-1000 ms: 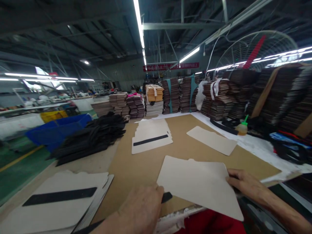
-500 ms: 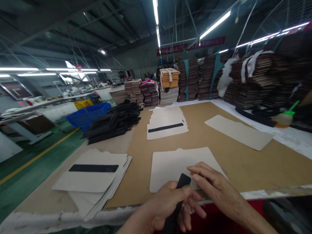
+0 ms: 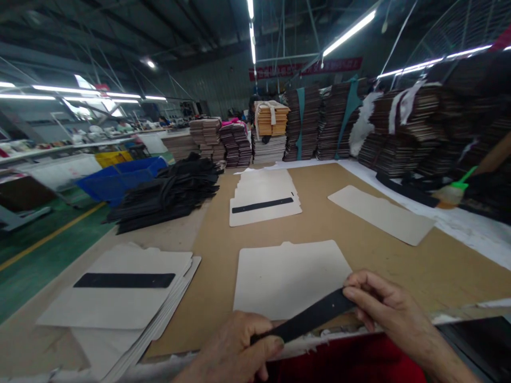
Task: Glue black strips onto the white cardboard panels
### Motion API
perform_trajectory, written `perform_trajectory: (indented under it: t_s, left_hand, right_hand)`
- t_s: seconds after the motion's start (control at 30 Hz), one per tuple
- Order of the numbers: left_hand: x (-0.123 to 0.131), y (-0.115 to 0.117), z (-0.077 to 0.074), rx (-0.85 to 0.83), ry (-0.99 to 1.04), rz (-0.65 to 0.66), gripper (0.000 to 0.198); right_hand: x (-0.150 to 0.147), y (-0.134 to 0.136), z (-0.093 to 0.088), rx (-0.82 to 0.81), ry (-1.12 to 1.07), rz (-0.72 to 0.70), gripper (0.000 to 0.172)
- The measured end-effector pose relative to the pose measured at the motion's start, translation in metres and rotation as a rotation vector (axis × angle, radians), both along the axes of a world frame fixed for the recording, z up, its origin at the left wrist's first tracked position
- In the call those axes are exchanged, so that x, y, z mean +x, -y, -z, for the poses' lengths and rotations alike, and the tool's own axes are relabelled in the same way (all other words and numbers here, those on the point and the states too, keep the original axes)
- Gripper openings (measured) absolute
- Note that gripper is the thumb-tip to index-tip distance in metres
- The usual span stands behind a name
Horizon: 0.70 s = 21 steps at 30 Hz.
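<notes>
A narrow black strip [image 3: 309,319] stretches between my two hands just above the table's near edge. My left hand [image 3: 235,348] is closed on its lower left end, and my right hand [image 3: 385,306] pinches its upper right end. Right behind the strip a blank cream card panel [image 3: 289,274] lies flat on the brown board [image 3: 399,260].
A stack of cream panels topped by a black strip [image 3: 123,290] lies at the left, a second such stack [image 3: 263,202] farther back, and a lone panel [image 3: 381,213] at the right. A heap of black strips [image 3: 167,191], a blue bin [image 3: 117,178], a green-capped bottle [image 3: 451,194] and tall stacks [image 3: 399,127] ring the table.
My hands have drawn apart, and the black strip, earlier bunched upright in my left hand, is now pulled out straight between both hands. The cream panel lies flat and still.
</notes>
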<state>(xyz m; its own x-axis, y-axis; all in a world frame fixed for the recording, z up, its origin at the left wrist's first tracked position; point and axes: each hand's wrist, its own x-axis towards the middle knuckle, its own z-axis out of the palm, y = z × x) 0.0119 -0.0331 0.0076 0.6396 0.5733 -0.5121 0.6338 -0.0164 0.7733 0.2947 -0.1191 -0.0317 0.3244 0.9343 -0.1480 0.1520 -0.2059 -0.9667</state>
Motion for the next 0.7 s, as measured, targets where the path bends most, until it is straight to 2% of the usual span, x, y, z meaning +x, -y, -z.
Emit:
perform_trajectory:
  t_s: [0.07,0.13,0.23,0.33,0.47,0.7]
  left_hand:
    - [-0.013,-0.008,-0.006,0.010,-0.024,0.006,0.029]
    - [-0.024,-0.019,-0.007,0.020,-0.012,-0.024,0.029]
    - [-0.028,-0.038,0.001,0.092,0.022,-0.134,0.034]
    - [-0.018,-0.051,0.009,0.223,0.048,-0.253,0.039]
    - [-0.005,-0.055,0.016,0.338,0.134,-0.358,0.036]
    - [-0.008,-0.056,0.026,0.288,0.151,-0.422,0.041]
  right_hand:
    - [0.010,0.008,0.004,-0.024,-0.021,-0.058,0.037]
    - [0.021,0.011,0.006,-0.042,-0.010,-0.046,0.038]
    - [0.031,0.001,0.005,-0.048,0.083,0.021,0.038]
    - [0.031,-0.019,-0.001,-0.023,0.209,0.089,0.036]
    - [0.026,-0.042,-0.001,-0.017,0.264,0.152,0.038]
    - [0.026,-0.051,0.017,-0.046,0.393,0.161,0.038]
